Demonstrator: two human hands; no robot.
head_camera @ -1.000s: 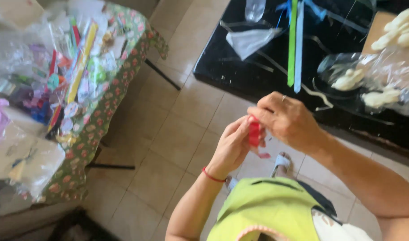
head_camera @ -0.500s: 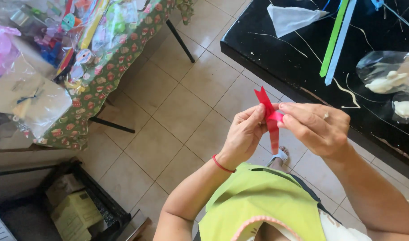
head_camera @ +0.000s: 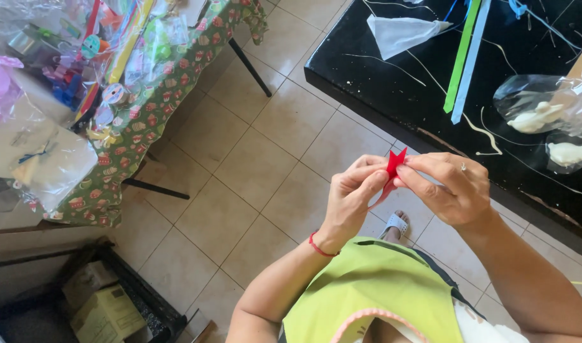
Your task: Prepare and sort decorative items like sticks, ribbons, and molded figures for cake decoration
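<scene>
A small red folded paper piece (head_camera: 394,164) sits pinched between both hands, held in the air above the tiled floor (head_camera: 253,171), just off the near edge of the black table (head_camera: 392,95); the left hand (head_camera: 351,197) grasps it with thumb and fingers closed on its left side; the right hand (head_camera: 450,187) pinches its right side; the fingers hide its lower part, so its full shape is unclear; green and pale blue strips (head_camera: 462,57) lie on the table.

your left hand (head_camera: 351,200) and right hand (head_camera: 446,187) meet over the floor (head_camera: 253,171), the folded paper piece (head_camera: 394,164) between them. the dark table (head_camera: 392,89) lies ahead to the right, the cluttered table (head_camera: 122,143) well left.
</scene>
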